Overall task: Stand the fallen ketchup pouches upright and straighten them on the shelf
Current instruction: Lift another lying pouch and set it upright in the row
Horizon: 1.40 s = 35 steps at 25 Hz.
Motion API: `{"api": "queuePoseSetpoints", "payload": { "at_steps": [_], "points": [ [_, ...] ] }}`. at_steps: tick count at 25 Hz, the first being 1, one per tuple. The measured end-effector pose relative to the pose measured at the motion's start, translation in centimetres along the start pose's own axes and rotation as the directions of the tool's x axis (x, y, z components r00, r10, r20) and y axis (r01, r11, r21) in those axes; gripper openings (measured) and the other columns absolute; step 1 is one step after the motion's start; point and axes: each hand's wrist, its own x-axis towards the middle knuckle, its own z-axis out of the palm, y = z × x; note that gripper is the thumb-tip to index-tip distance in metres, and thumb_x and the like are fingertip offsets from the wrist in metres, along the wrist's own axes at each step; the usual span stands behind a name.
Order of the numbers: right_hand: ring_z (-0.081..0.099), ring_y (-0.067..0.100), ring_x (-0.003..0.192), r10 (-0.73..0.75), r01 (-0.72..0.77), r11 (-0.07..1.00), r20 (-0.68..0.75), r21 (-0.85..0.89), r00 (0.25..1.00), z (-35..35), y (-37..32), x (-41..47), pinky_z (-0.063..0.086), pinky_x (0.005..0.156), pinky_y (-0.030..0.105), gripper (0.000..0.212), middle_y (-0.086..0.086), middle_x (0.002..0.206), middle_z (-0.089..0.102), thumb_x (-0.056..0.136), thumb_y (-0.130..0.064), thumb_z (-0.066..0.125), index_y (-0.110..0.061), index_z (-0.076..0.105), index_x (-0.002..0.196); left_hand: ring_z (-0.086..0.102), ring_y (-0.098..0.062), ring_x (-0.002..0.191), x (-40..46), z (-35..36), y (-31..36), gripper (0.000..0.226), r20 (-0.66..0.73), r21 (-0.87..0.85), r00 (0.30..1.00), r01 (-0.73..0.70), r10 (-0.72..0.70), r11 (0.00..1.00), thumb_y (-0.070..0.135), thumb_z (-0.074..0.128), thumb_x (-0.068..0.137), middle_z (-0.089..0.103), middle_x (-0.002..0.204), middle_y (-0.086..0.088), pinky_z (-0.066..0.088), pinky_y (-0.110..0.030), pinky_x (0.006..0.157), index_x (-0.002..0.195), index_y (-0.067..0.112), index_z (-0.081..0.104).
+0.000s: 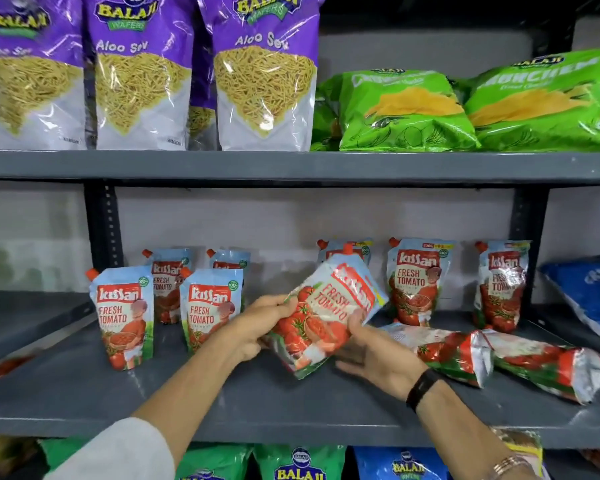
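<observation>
A Kissan ketchup pouch point(326, 313) is tilted to the right above the grey shelf point(222, 403), held between both hands. My left hand point(253, 327) grips its left edge and my right hand point(374, 355) holds its lower right side from below. Two pouches lie flat on the shelf at the right, one point(444, 351) beside my right hand and another point(548, 365) further right. Several pouches stand upright: two at the front left point(123, 317) point(210, 306), two behind them point(168, 282) point(229, 265), and others at the back right point(418, 282) point(503, 282).
A blue bag point(589, 292) lies at the far right of the same shelf. The shelf above holds purple Aloo Sev bags point(142, 71) and green chip bags point(402, 109). More snack bags point(298, 462) sit on the shelf below. Upright shelf posts point(103, 226) stand behind.
</observation>
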Motion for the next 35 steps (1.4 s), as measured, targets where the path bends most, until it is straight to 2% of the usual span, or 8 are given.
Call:
{"api": "queuePoseSetpoints", "payload": {
  "at_steps": [2,4,8,12,18,22,26,35],
  "points": [
    [0.075,0.024,0.103,-0.165,0.165,0.972,-0.013,0.169,0.986,1.1,-1.5,0.2,0.062,0.077,0.041,0.035,0.008,0.116,0.077,0.101,-0.035,0.054,-0.013,0.064,0.126,0.074,-0.022,0.106,0.1,0.4,-0.9,0.028,0.023,-0.156,0.999,-0.020,0.024,0.988,0.031,0.051,0.105,0.080,0.114,-0.005,0.057,-0.044,0.095,0.123,0.019,0.069],
    [0.076,0.025,0.100,-0.246,0.271,0.950,-0.160,0.156,0.956,2.0,-2.9,0.6,0.062,0.071,0.040,0.033,0.009,0.114,0.078,0.098,-0.026,0.061,-0.008,0.064,0.126,0.072,-0.017,0.110,0.5,0.9,-1.3,0.032,0.051,-0.142,0.997,-0.048,0.055,0.989,0.037,0.048,0.105,0.078,0.120,0.001,0.057,-0.039,0.092,0.129,0.024,0.064],
    [0.076,0.027,0.099,-0.357,0.353,0.933,-0.300,-0.071,0.884,2.4,-4.3,0.9,0.062,0.081,0.043,0.026,0.015,0.114,0.077,0.093,-0.015,0.068,-0.005,0.068,0.117,0.070,-0.015,0.117,0.9,1.9,-2.1,0.052,0.222,0.075,0.962,-0.179,0.159,0.981,0.018,0.079,0.087,0.075,0.126,0.003,0.056,-0.038,0.100,0.134,0.026,0.058],
    [0.074,0.026,0.104,-0.438,0.351,0.871,-0.219,-0.344,0.872,2.0,-5.4,0.7,0.062,0.080,0.035,0.021,0.009,0.116,0.076,0.094,-0.014,0.067,-0.012,0.068,0.115,0.071,-0.012,0.114,2.0,3.0,-3.2,0.076,0.185,0.199,0.952,-0.278,0.242,0.940,0.004,0.094,0.063,0.076,0.122,0.003,0.054,-0.043,0.106,0.127,0.028,0.061],
    [0.068,0.012,0.095,-0.329,0.295,0.937,-0.187,-0.186,0.926,1.8,-7.7,0.1,0.049,0.078,0.035,0.028,-0.005,0.104,0.076,0.092,-0.045,0.065,-0.025,0.067,0.111,0.067,-0.008,0.117,3.4,4.1,-3.2,0.071,0.186,0.220,0.952,-0.283,0.245,0.933,0.008,0.094,0.066,0.073,0.125,0.005,0.053,-0.039,0.107,0.123,0.032,0.059],
    [0.072,0.015,0.087,-0.343,0.376,0.926,-0.406,0.003,0.847,1.8,-8.5,1.0,0.052,0.066,0.032,0.021,0.001,0.092,0.078,0.091,-0.032,0.071,-0.014,0.072,0.103,0.067,-0.010,0.119,4.1,4.5,-3.2,0.083,0.198,0.231,0.944,-0.307,0.265,0.923,0.005,0.094,0.063,0.071,0.127,0.005,0.055,-0.038,0.104,0.132,0.027,0.054],
    [0.073,0.015,0.078,-0.281,0.387,0.911,-0.475,0.140,0.834,1.3,-7.9,1.9,0.054,0.063,0.032,0.011,0.001,0.085,0.076,0.089,-0.026,0.074,-0.018,0.068,0.092,0.066,-0.011,0.121,4.7,4.4,-5.1,0.096,0.149,0.227,0.945,-0.319,0.290,0.920,0.012,0.098,0.058,0.069,0.130,0.006,0.054,-0.044,0.106,0.137,0.029,0.047],
    [0.077,0.024,0.092,-0.353,0.362,0.931,-0.387,-0.051,0.852,1.5,-9.7,4.7,0.060,0.084,0.041,0.041,0.009,0.102,0.080,0.082,-0.032,0.081,-0.008,0.071,0.113,0.066,-0.009,0.119,6.6,4.8,-5.0,0.100,0.036,0.196,0.947,-0.319,0.318,0.927,0.017,0.099,0.052,0.070,0.127,0.009,0.057,-0.040,0.102,0.137,0.028,0.048]
  ]
}}
